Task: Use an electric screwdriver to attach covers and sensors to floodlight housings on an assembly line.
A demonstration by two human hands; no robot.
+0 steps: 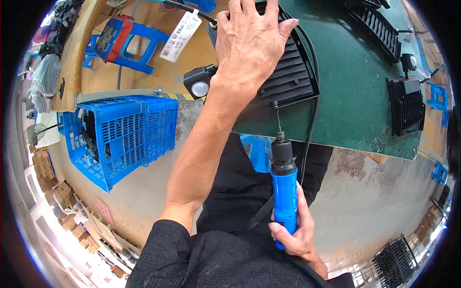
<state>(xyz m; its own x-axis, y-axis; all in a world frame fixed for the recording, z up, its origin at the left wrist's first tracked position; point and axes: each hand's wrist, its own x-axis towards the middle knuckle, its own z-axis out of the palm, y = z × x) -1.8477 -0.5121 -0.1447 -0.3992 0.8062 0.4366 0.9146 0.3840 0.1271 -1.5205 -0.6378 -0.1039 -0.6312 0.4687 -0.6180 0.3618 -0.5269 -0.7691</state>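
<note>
My left hand [247, 41] lies flat, palm down, on a black finned lamp housing [288, 77] at the near edge of the green table [355, 96], holding it steady. A black motion sensor head [198, 84] sticks out from the housing's left side, over the table edge. My right hand [293, 233] grips a blue electric screwdriver [285, 192] upright below the table edge. Its thin bit [277, 120] touches the front edge of the housing. A black cable [312, 110] runs around the housing and hangs down beside the screwdriver.
Two more black finned housings [406, 105] [374, 24] lie on the table's right side. A blue plastic crate [120, 134] with black parts stands on the floor at left, a blue stool [125, 41] beyond it. A white paper tag [180, 36] hangs from a cable. Cardboard boxes are stacked at far left.
</note>
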